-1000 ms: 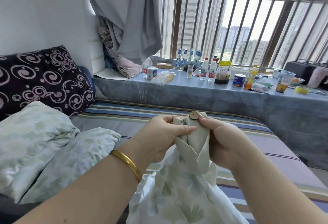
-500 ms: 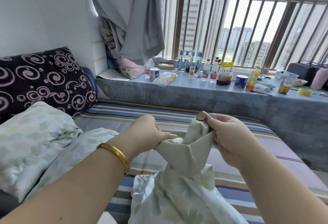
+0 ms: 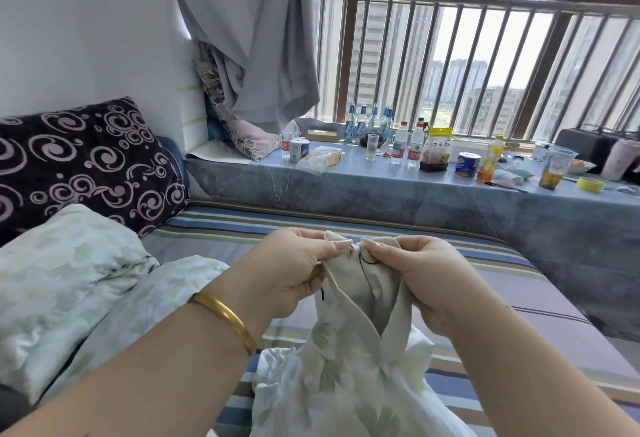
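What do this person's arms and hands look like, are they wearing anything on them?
Both forearms are bare, with no sleeves in view. The left hand and right hand wear no gloves or rings that I can see. A smooth, plain gold bangle sits on the left wrist. The fingernails are long and neatly shaped.

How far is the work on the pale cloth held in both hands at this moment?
Done: a dark thread already sits in the top edge of the pale cloth. In hand: the left hand and the right hand pinch that edge close together, raised above the striped bed. Left, probably: a loose thread end hangs below the left hand, so knotting and trimming seem still to come.
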`<action>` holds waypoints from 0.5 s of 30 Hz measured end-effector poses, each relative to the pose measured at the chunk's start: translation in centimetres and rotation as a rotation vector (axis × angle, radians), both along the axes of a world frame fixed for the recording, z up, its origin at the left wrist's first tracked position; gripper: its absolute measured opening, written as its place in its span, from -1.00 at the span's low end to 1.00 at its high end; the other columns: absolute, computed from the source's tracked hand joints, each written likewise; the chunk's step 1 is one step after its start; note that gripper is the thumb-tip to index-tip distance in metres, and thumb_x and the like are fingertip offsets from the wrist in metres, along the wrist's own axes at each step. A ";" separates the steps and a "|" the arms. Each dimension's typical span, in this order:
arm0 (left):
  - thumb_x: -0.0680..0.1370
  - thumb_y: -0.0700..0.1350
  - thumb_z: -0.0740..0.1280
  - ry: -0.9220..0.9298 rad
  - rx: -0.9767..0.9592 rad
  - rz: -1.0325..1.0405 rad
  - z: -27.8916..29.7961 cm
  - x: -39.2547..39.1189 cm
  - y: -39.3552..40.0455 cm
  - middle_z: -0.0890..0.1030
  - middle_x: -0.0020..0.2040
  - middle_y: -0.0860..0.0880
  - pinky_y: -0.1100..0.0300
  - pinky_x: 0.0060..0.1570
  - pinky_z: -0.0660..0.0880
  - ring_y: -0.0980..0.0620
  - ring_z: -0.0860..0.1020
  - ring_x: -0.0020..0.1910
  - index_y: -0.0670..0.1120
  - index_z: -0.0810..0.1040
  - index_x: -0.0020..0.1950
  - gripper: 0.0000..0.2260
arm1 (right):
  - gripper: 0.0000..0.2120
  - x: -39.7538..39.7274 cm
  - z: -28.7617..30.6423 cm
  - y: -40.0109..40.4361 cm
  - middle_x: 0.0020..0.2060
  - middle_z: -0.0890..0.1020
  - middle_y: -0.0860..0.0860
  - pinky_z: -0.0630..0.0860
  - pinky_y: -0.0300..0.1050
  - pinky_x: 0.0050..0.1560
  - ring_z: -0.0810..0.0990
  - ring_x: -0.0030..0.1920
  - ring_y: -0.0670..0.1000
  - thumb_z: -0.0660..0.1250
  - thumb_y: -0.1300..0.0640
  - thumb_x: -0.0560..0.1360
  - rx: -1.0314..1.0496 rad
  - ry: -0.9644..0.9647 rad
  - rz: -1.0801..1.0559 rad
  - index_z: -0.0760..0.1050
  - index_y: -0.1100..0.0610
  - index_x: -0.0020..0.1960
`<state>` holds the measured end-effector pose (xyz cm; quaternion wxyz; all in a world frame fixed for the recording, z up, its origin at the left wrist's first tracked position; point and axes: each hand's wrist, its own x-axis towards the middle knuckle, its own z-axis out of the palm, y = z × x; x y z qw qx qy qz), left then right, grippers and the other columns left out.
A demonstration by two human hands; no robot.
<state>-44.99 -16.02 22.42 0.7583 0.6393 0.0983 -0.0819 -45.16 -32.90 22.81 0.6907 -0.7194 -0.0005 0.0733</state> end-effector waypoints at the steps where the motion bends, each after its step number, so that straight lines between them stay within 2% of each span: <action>1: 0.49 -0.21 0.47 0.011 -0.022 0.007 0.0 -0.1 -0.1 0.66 -0.14 -0.15 0.32 -0.47 0.44 0.06 0.55 -0.34 -0.24 0.64 0.15 -0.74 | -0.86 0.0 -0.1 -0.2 -0.24 0.74 0.15 0.66 -0.09 -0.21 0.70 -0.30 0.03 0.55 0.07 0.40 -0.008 -0.008 -0.013 0.72 0.14 -0.24; 4: 0.49 -0.17 0.48 -0.011 0.005 0.079 0.0 -0.2 -0.7 0.66 -0.13 -0.17 0.32 -0.52 0.42 0.04 0.54 -0.35 -0.20 0.65 -0.02 -0.86 | -0.89 -0.2 -0.2 -0.1 -0.30 0.74 0.10 0.66 -0.05 -0.18 0.69 -0.32 -0.01 0.59 0.07 0.35 -0.030 -0.037 -0.065 0.72 0.07 -0.31; 6: 0.49 -0.15 0.49 -0.050 0.052 0.137 0.0 -0.1 -1.0 0.68 -0.14 -0.17 0.33 -0.52 0.45 0.02 0.57 -0.35 -0.19 0.65 -0.06 -0.88 | -0.89 -0.4 -0.3 0.1 -0.36 0.73 0.05 0.65 -0.10 -0.27 0.68 -0.39 -0.06 0.62 0.04 0.29 -0.038 -0.093 -0.112 0.71 0.00 -0.35; 10: 0.49 -0.11 0.49 -0.102 0.111 0.179 -0.1 -0.1 -1.4 0.70 -0.06 -0.21 0.19 -0.25 0.49 -0.09 0.62 -0.16 -0.17 0.68 0.04 -0.81 | -0.89 -0.6 -0.3 0.4 -0.39 0.71 -0.03 0.63 -0.07 -0.24 0.65 -0.40 -0.13 0.61 0.00 0.30 -0.082 -0.198 -0.171 0.69 -0.10 -0.34; 13: 0.48 -0.10 0.49 -0.107 0.098 0.193 0.0 -0.3 -1.3 0.71 -0.17 -0.15 0.29 -0.46 0.47 0.03 0.62 -0.35 -0.14 0.69 0.00 -0.85 | -0.82 -0.9 -0.2 0.6 -0.37 0.72 -0.07 0.63 -0.15 -0.26 0.66 -0.38 -0.16 0.58 0.07 0.37 -0.082 -0.228 -0.120 0.69 -0.16 -0.35; 15: 0.47 -0.08 0.51 -0.096 0.083 0.204 0.0 -0.5 -1.4 0.71 -0.20 -0.14 0.26 -0.47 0.48 0.01 0.62 -0.36 -0.12 0.69 -0.04 -0.86 | -0.76 -1.1 -0.3 0.7 -0.36 0.73 -0.09 0.61 -0.23 -0.29 0.67 -0.37 -0.18 0.56 0.12 0.39 -0.077 -0.238 -0.089 0.69 -0.19 -0.35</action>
